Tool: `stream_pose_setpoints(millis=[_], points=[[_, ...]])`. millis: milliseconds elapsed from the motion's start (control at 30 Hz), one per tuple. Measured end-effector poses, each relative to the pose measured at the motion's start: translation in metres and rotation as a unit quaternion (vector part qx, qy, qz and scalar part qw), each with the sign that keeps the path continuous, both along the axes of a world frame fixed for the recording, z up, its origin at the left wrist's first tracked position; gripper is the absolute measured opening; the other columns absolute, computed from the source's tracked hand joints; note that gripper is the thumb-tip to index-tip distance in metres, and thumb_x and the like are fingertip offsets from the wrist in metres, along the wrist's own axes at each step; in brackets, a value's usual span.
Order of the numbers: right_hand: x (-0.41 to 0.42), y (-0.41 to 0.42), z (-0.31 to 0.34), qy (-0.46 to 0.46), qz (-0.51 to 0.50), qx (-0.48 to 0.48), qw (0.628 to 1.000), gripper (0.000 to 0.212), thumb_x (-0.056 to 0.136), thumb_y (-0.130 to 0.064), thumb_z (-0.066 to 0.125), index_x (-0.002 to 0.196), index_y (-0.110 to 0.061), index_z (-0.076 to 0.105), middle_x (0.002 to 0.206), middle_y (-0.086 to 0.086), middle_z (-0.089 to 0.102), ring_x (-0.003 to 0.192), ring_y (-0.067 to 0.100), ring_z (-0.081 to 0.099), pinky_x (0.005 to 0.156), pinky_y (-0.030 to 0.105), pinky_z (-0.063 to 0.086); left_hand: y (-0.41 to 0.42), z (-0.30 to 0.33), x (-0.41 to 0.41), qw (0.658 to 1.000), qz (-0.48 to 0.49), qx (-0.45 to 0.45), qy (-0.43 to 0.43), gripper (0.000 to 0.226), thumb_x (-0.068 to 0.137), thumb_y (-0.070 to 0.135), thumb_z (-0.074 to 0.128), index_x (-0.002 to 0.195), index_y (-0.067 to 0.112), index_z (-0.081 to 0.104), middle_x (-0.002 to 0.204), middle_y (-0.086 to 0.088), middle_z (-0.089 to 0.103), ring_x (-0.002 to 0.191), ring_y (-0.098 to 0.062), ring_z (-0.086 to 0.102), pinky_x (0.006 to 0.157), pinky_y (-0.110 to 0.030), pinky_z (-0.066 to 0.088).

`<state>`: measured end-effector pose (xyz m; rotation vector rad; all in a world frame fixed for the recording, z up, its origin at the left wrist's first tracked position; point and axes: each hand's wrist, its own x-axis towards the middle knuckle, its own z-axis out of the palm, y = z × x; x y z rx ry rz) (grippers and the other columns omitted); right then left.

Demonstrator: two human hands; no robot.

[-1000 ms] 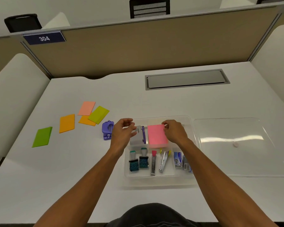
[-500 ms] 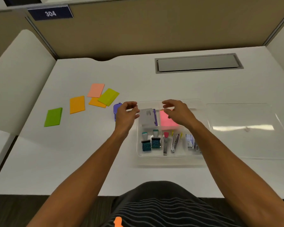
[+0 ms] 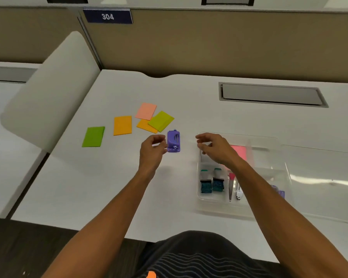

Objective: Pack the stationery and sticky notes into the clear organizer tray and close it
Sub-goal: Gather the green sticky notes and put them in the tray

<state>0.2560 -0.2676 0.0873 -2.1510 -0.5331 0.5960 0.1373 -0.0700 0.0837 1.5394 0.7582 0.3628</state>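
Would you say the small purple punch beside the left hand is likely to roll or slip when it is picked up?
The purple punch looks blocky and lies flat, so it probably won't roll. Being small, it is likely light. Its smooth plastic could slip from the left hand, so grip its sides.

Both forearms are seen bare, no sleeves being worn, and a dark garment [image 3: 197,255] patterned with thin wavy pale lines is worn at the lap.
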Motion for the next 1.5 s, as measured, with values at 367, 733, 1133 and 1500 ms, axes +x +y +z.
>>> stream_pose_setpoints(millis=[367, 733, 1133, 1500], points=[[-0.014, 0.068, -0.012, 0.009, 0.032, -0.023, 0.999, 0.036, 0.093, -0.032, 0.061, 0.129, -0.026, 0.058, 0.123, -0.01, 0.064, 0.085, 0.008, 0.068, 0.083, 0.035, 0.054, 0.079, -0.017, -0.031, 0.998, 0.063, -0.023, 0.012, 0.02, 0.092, 0.013, 0.061, 0.111, 0.017, 0.066, 0.106, -0.002, 0.067, 0.092, -0.017, 0.069, 0.085, -0.036, 0.058], [0.012, 0.125, -0.014, -0.057, 0.096, -0.115, 0.987, 0.037, 0.093, -0.027, 0.059, 0.13, -0.027, 0.056, 0.129, 0.0, 0.057, 0.103, 0.017, 0.055, 0.078, 0.021, 0.045, 0.145, -0.029, -0.037, 0.982, 0.039, 0.159, 0.092, 0.02, 0.092, 0.013, 0.06, 0.112, 0.014, 0.064, 0.115, -0.004, 0.065, 0.096, -0.012, 0.062, 0.075, -0.015, 0.044], [0.042, 0.188, -0.023, -0.103, 0.131, -0.157, 0.973, 0.068, 0.092, -0.033, 0.063, 0.15, -0.025, 0.029, 0.149, 0.006, 0.035, 0.124, 0.027, 0.049, 0.102, 0.039, 0.042, 0.204, -0.042, -0.011, 0.949, 0.032, 0.269, 0.16, 0.033, 0.089, 0.02, 0.066, 0.12, 0.014, 0.06, 0.126, -0.013, 0.055, 0.119, -0.029, 0.052, 0.096, -0.041, 0.048], [0.073, 0.228, -0.046, -0.135, 0.122, -0.268, 0.946, 0.07, 0.088, -0.039, 0.065, 0.148, -0.023, 0.033, 0.157, 0.011, 0.021, 0.137, 0.037, 0.028, 0.108, 0.046, 0.033, 0.269, -0.077, 0.0, 0.865, -0.003, 0.308, 0.396, 0.066, 0.087, 0.043, 0.061, 0.141, 0.014, 0.035, 0.157, -0.018, 0.013, 0.142, -0.049, 0.001, 0.114, -0.06, 0.007]])
